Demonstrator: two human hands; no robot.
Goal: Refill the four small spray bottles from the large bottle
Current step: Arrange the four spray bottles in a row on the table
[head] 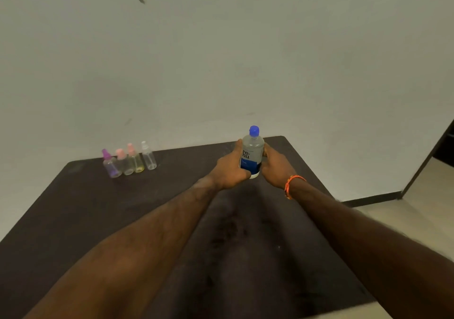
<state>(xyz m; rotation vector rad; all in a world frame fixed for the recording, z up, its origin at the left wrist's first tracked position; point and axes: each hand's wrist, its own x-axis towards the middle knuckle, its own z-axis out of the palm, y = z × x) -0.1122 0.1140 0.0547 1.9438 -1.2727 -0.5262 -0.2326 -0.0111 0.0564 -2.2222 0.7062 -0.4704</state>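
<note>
The large bottle [252, 150] is clear with a blue cap and a blue label. It stands upright near the far right of the dark table [98, 208]. My left hand [231, 168] wraps its left side and my right hand [275, 166] wraps its right side. Several small spray bottles stand in a row at the far left of the table: one with a purple cap [110, 163], two with pink caps [124, 161] [135, 157], and one with a clear cap [148, 156]. All their caps are on.
A plain pale wall [221, 60] rises right behind the table's far edge. To the right, light floor [417, 210] and a dark doorway edge [432, 156] show beyond the table's right side. An orange thread band [292, 183] circles my right wrist.
</note>
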